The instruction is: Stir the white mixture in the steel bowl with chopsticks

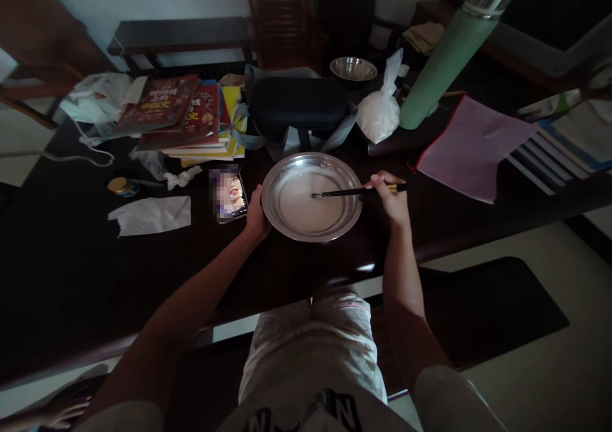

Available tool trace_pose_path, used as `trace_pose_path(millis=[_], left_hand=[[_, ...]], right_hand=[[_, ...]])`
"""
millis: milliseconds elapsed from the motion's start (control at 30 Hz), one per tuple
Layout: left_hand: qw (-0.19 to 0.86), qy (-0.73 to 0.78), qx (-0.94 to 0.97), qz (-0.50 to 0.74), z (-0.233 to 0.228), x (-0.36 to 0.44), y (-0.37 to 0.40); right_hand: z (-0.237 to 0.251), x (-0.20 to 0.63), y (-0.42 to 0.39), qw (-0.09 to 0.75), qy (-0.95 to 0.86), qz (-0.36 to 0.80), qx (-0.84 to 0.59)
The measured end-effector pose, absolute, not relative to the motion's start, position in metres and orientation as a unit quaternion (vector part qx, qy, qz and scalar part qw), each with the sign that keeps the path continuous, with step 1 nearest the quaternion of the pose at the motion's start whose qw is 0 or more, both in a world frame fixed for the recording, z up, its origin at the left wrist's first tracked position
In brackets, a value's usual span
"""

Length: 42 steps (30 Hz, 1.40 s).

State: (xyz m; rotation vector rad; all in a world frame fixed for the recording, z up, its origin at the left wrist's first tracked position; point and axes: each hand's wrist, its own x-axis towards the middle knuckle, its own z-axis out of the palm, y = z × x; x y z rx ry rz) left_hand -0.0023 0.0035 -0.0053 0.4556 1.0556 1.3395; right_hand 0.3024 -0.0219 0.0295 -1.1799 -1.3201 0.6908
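A wide metal bowl (351,210) rests on the dark table, holding a cloudy white liquid (306,212). My left hand (258,215) grips the bowl by its left rim, its fingers partly hidden. In my right hand (389,197) is a pair of dark chopsticks (342,192), held from the right side. Their tips dip into the liquid near the middle of the bowl. Just left of my left hand lies a phone (229,193) with its screen lit.
Behind the bowl are a black case (299,106), a tied bag of white powder (378,115) and a tall green flask (444,69). Stacked books (162,104) stand back left, a pink mesh pouch (478,145) right. A tissue (152,215) and small jar (123,186) lie left. Another person's hand (64,411) shows lower left.
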Motion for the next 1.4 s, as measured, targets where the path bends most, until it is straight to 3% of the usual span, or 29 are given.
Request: trace_pose_path(millis=[233,400,567,767,933,1133,1400], left_hand=[[0.642,0.460,0.207,0.577,-0.0029,-0.0022,0.0026],[0.641,0.466,0.214,0.571,-0.0040,-0.0029,0.0025],[0.638,0.470,0.214,0.571,-0.0035,-0.0029,0.0018],[0.643,0.468,0.196,0.574,-0.0010,-0.0014,0.0016],[0.637,0.468,0.192,0.582,-0.0003,-0.0012,0.0015],[0.641,0.465,0.200,0.577,0.0004,-0.0009,0.0013],[0.640,0.467,0.207,0.574,-0.0018,-0.0021,0.0019]], right_hand=[[0.0318,0.3003,-0.0218,0.542,-0.601,0.317,-0.495],[0.0319,0.3036,-0.0224,0.584,-0.553,0.301,-0.513],[0.0327,0.3003,-0.0222,0.540,-0.595,0.320,-0.502],[0.0329,0.3030,-0.0225,0.585,-0.549,0.294,-0.519],[0.0320,0.3010,-0.0220,0.541,-0.600,0.314,-0.498],[0.0305,0.3049,-0.0220,0.587,-0.549,0.283,-0.524],[0.0307,0.3026,-0.0209,0.560,-0.584,0.290,-0.511]])
